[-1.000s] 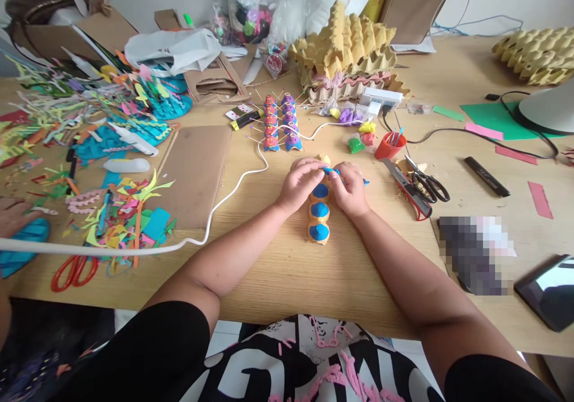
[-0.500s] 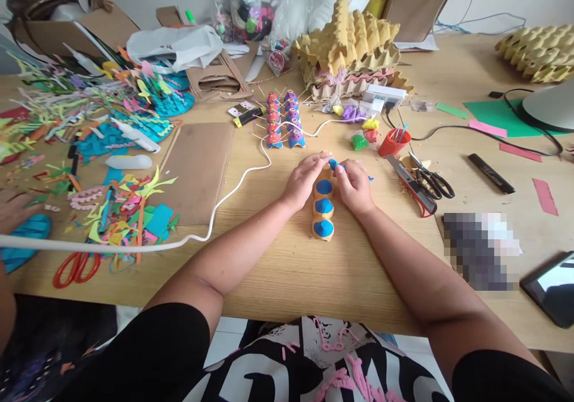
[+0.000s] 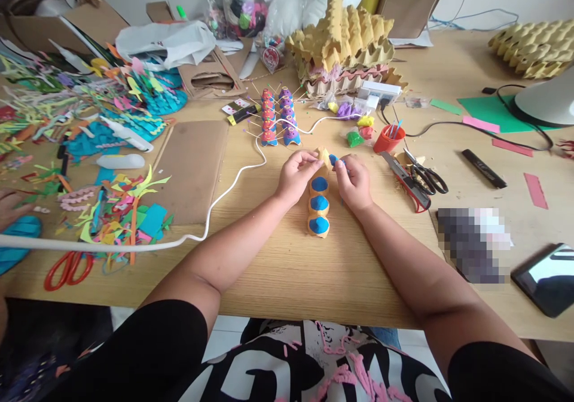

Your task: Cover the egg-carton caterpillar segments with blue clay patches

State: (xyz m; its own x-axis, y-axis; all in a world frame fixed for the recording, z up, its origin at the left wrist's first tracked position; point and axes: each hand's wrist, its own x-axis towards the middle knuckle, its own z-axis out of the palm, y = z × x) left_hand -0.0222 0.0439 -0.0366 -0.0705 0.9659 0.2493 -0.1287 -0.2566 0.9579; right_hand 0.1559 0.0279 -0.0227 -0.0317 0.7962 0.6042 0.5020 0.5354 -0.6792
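Note:
A short strip of yellow egg carton (image 3: pixel 313 194) lies on the table between my forearms, with blue clay (image 3: pixel 319 203) covering the tops of its nearer cups. My left hand (image 3: pixel 298 174) pinches a bare yellow cup (image 3: pixel 323 155) at the strip's far end; whether this cup is joined to the others is hidden by my fingers. In my right hand (image 3: pixel 355 179), thumb and fingers close on a piece of blue clay (image 3: pixel 332 160), held just right of that bare cup. Beyond my hands stand two painted carton caterpillars, one red (image 3: pixel 268 118), one purple (image 3: pixel 287 118).
A white cable (image 3: pixel 208 210) crosses the table on the left. Scissors (image 3: pixel 428 174) and a box cutter (image 3: pixel 406 180) lie right of my hands, near a red cup (image 3: pixel 389 139). Coloured scraps and another person's hand (image 3: pixel 15 204) are at the left.
My left hand has drawn back from over the far end, so the bare yellow cup shows. The right hand with the blue clay stays close beside it. The view has shifted slightly.

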